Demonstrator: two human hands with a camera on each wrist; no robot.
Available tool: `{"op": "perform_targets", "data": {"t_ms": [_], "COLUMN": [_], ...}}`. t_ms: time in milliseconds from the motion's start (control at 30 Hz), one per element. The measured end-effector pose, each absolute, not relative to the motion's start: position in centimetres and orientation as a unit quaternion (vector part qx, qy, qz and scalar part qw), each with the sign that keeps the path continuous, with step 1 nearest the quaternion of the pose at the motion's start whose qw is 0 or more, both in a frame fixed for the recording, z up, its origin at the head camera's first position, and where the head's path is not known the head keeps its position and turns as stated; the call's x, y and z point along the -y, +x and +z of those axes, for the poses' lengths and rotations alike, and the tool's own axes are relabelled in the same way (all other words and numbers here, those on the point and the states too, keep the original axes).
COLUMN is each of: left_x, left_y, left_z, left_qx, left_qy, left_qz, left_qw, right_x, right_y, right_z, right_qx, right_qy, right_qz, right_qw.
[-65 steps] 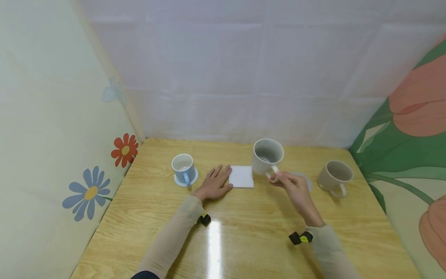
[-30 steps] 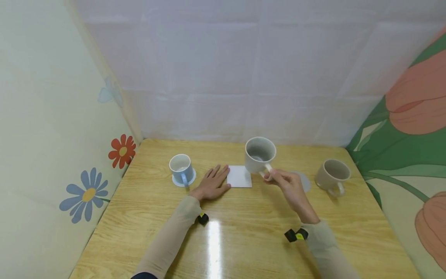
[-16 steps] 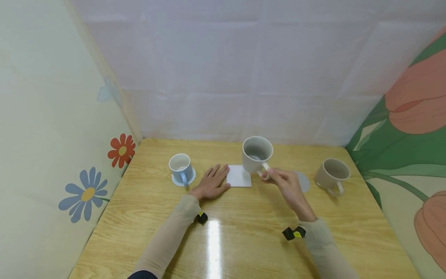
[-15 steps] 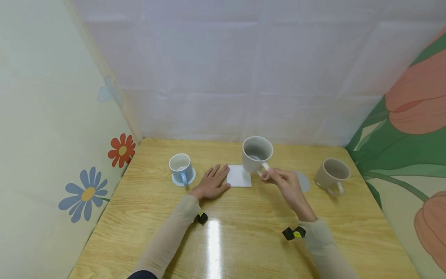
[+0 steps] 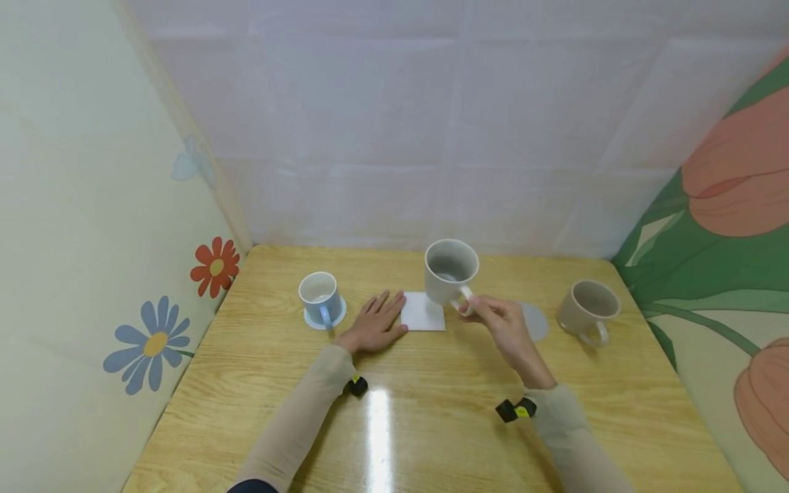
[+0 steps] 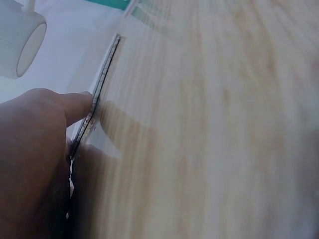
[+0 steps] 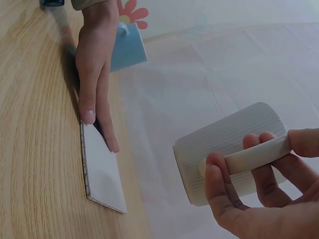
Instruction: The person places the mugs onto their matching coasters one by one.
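A whitish ribbed mug [image 5: 439,287] hangs upright in the air, its base overlapping the far right part of a flat white square [image 5: 419,318] in the head view. My right hand [image 5: 502,329] grips the mug's handle [image 7: 259,154], fingers curled through and around it. In the right wrist view, a gap separates the mug from the square, which lies on the tabletop with a thin layered edge. My left hand [image 5: 376,329] rests on the table with straight fingers, the index fingertip and thumb touching the square's left side.
Left of my hands, a blue mug [image 5: 329,301] stands on a light-blue round coaster [image 5: 341,313]. A grey round coaster [image 5: 536,323] lies partly behind my right hand. Farther right, a beige mug [image 5: 579,311] stands on the wooden table [image 5: 444,397]. A white sheet [image 5: 394,137] hangs behind.
My right hand has carried the mug leftward, from beside the white square to over part of it, uncovering more of the grey coaster. My left hand stays in place at the square.
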State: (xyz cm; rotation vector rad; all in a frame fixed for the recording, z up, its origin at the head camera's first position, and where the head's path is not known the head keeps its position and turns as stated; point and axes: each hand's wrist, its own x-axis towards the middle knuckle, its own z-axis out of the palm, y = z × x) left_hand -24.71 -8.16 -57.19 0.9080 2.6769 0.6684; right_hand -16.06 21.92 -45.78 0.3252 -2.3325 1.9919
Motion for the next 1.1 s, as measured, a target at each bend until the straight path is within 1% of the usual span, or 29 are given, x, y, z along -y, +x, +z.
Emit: {"op": "perform_targets", "data": {"t_ms": [467,800,1100], "left_x": [8.09,8.07,8.1], "left_y": [-24.79,-24.94,-24.84], "left_z": [-57.52,-57.98,-57.68], "left_qx": [-0.918,-0.923,-0.92], "left_qy": [0.308,0.314,0.313], "left_qz": [0.22,0.2,0.21], "left_qw": [0.117,0.101,0.105], "right_x": [-21.57,-21.47,-21.11], "right_y": [-16.5,-16.66,-16.71], "right_z": [-46.36,-46.37,-46.29], "right_qx": [0.742,0.731,0.745], "right_qy": [0.118,0.131,0.129], "right_qz": [0.659,0.669,0.654], "right_qw": [0.024,0.022,0.012]}}
